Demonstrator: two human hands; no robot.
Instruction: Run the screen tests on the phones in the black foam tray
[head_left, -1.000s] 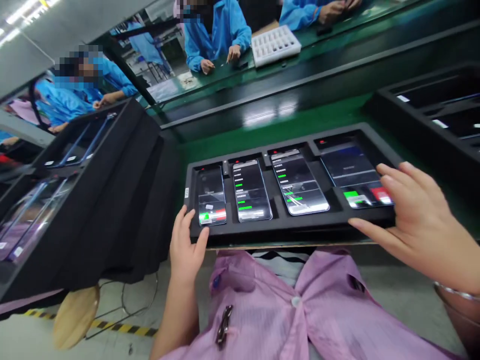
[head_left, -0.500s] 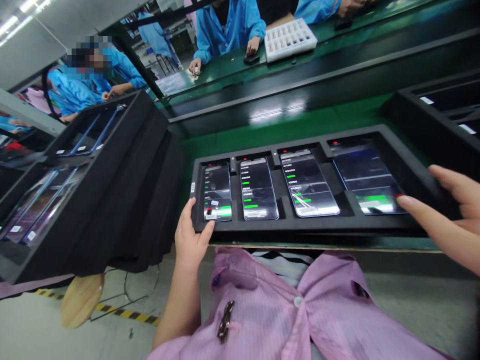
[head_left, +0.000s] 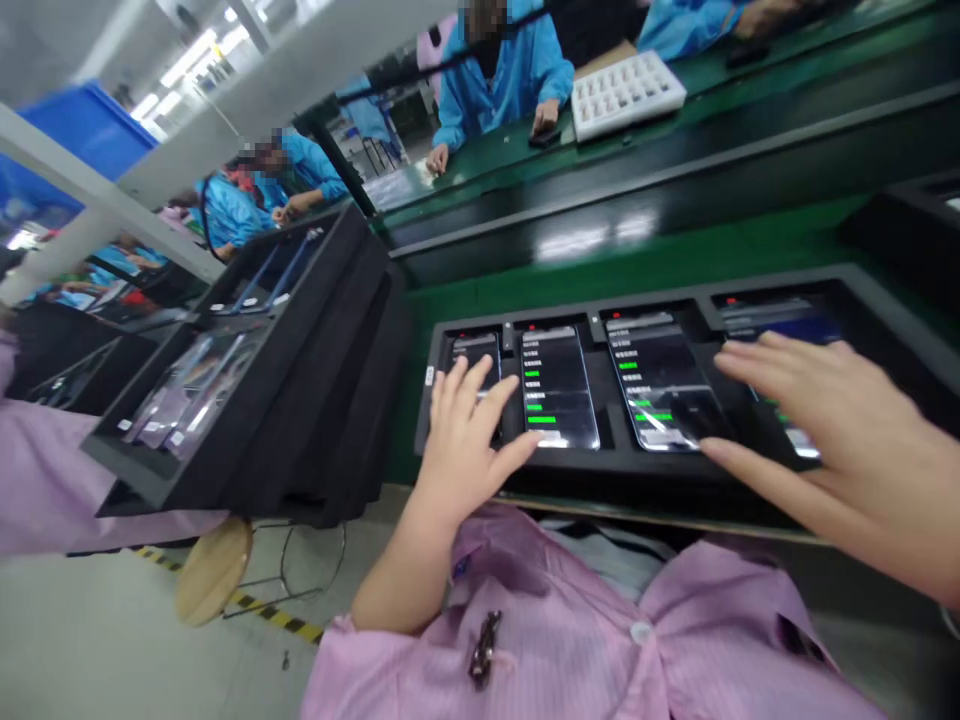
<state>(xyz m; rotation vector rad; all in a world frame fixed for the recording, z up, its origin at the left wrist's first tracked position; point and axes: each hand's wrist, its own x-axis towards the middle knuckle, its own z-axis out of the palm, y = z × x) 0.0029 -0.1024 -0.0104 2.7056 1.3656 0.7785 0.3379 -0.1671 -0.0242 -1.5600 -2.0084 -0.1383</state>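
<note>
A black foam tray (head_left: 480, 457) lies on the green bench in front of me, with smartphones set in its slots, their screens lit with white text and green bars. Over the leftmost phone (head_left: 480, 347) is my left hand (head_left: 465, 440), fingers spread, its thumb by the lower edge of the second phone (head_left: 559, 385). My right hand (head_left: 840, 430) is stretched open above the rightmost phone (head_left: 780, 312) and hides much of it. The tip of its thumb is at the lower right of the third phone (head_left: 660, 380). Whether either hand touches a screen, I cannot tell.
To the left stands a stack of black trays (head_left: 315, 380) holding more phones. Another black tray (head_left: 907, 220) sits at the right. Across the bench, a person in blue (head_left: 502, 85) works near a white compartment tray (head_left: 628, 95). A wooden stool (head_left: 215, 572) is at lower left.
Both hands have left the tray's ends and moved inward over the phones, fingers now spread. The view has shifted, and a pink sleeve now shows at the far left.
</note>
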